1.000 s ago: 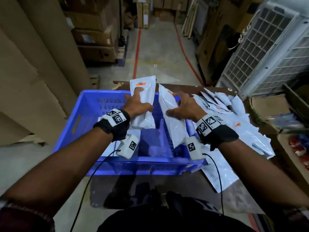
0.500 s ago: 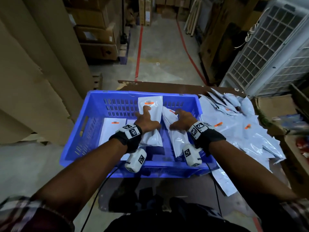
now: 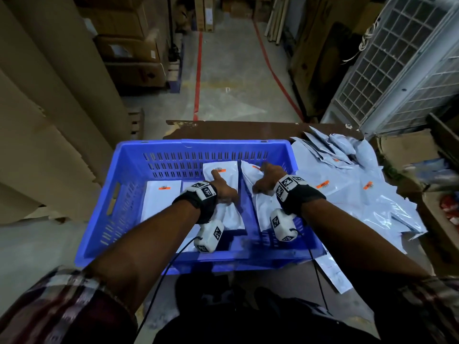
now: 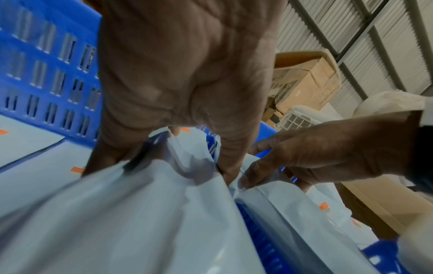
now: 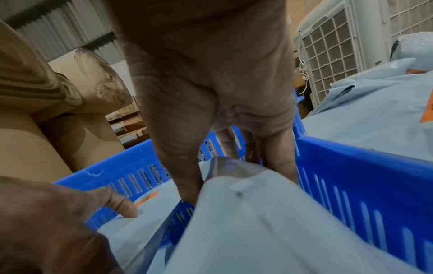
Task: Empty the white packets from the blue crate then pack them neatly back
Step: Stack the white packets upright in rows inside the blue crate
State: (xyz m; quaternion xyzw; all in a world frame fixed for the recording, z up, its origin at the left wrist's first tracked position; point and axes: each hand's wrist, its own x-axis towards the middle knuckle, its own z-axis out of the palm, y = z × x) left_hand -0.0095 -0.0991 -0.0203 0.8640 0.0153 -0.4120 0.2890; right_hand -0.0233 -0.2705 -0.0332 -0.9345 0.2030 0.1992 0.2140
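The blue crate (image 3: 203, 145) sits on a brown table, with a divider down its right half. My left hand (image 3: 222, 186) grips a white packet (image 3: 229, 216) with an orange label, held low inside the crate left of the divider. In the left wrist view that packet (image 4: 117, 213) bunches between thumb and fingers. My right hand (image 3: 267, 181) grips a second white packet (image 3: 263, 212) in the narrow section right of the divider; it also shows close up as a folded packet (image 5: 257, 222). Flat packets (image 3: 162, 194) lie on the crate floor at the left.
A loose pile of white packets (image 3: 360, 194) covers the table right of the crate. A white grilled unit (image 3: 397, 70) stands at the back right, with open cardboard boxes (image 3: 407, 147) below it. Tall cardboard sheets (image 3: 49, 115) lean at the left.
Both hands have moved down and forward, lowering their two packets from above the rim into the crate. The left packet now lies lower and flatter.
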